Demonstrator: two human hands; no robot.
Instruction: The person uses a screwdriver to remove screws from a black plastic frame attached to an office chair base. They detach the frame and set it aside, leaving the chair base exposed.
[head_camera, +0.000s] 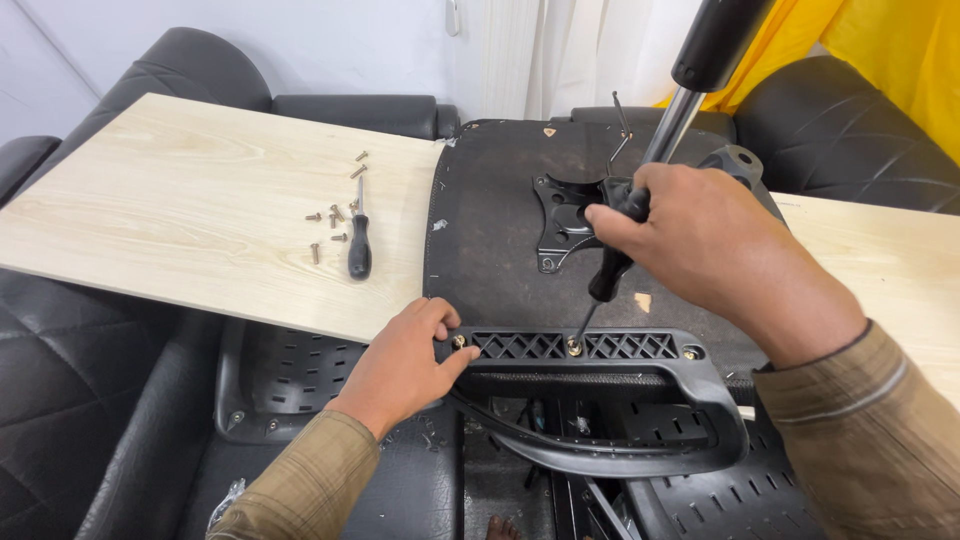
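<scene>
Both hands (400, 365) flank screwdriver (612, 262) on bracket (580, 347)

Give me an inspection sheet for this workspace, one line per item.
Surface: pale wooden board resting across black sofas.
Job's things: upturned chair seat; black armrest bracket; screwdriver tip on its middle screw.
Clutter: spare screwdriver and loose screws on the board.
Grippers: left hand steadies the bracket; right hand grips the screwdriver.
Cables: nothing seen.
Surroundings: white curtain, yellow cloth.
</scene>
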